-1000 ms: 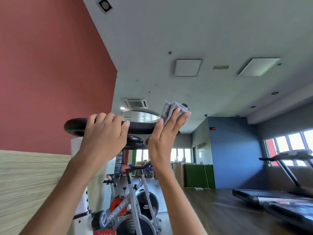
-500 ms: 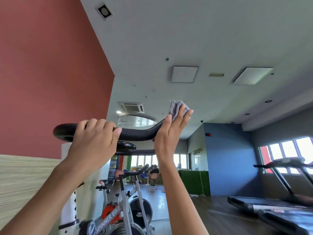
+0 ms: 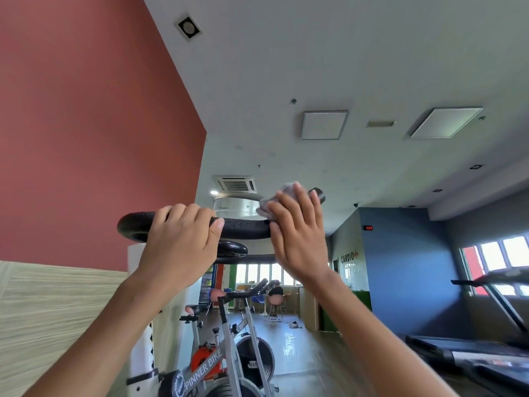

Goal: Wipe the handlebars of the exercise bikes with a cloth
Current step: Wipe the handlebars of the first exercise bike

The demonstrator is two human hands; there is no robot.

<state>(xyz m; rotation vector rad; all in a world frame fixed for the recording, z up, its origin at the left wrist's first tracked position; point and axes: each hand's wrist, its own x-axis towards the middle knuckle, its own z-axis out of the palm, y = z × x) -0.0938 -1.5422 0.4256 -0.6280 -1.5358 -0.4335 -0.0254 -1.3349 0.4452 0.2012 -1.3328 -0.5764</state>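
A black exercise-bike handlebar (image 3: pixel 246 229) runs across the middle of the head view, its left end curving into a loop and its right tip (image 3: pixel 318 194) rising. My left hand (image 3: pixel 179 243) grips the bar near the left loop, fingers curled over the top. My right hand (image 3: pixel 297 233) presses a grey cloth (image 3: pixel 270 203) against the rising right part of the bar, its fingers fairly straight over the cloth. Most of the cloth is hidden behind that hand.
A red wall and a pale wood-grain panel (image 3: pixel 57 316) stand close on the left. Spinner bikes (image 3: pixel 229 356) line up below and ahead. A treadmill (image 3: pixel 481 351) sits at the right. A person sits far back by the windows.
My right hand has slid the cloth further along the bar toward its raised right tip, now with its back to the camera. My left hand keeps its grip. The view shifted a little.
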